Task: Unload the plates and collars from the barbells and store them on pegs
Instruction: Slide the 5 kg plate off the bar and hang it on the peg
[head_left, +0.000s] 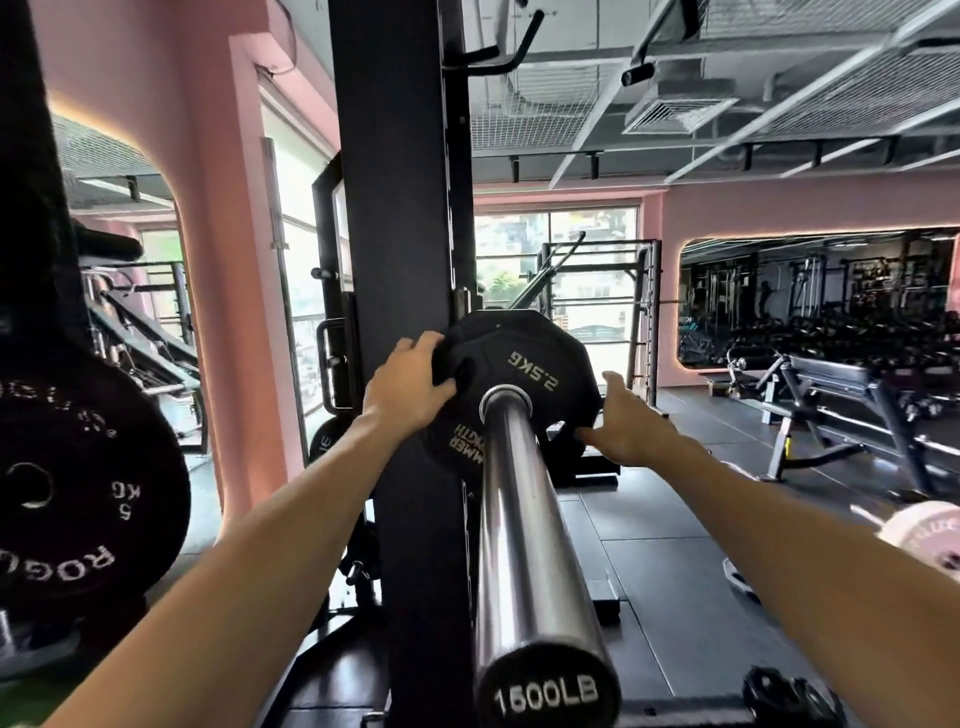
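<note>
A chrome barbell sleeve (524, 540) runs away from me, its black end cap marked 1500LB near the bottom. At its far end sits a black 2.5 kg plate (524, 364). My left hand (410, 384) grips the plate's upper left edge, fingers curled over the rim. Touching the plate's lower right edge is my right hand (628, 426), its fingers mostly straight. No collar shows on the sleeve.
A black rack upright (400, 218) stands just left of the sleeve. A black 5 kg plate (78, 493) hangs at the left. A pale plate (924, 535) shows at the right edge, a small black plate (789, 701) lies on the floor, and benches (831, 395) stand farther right.
</note>
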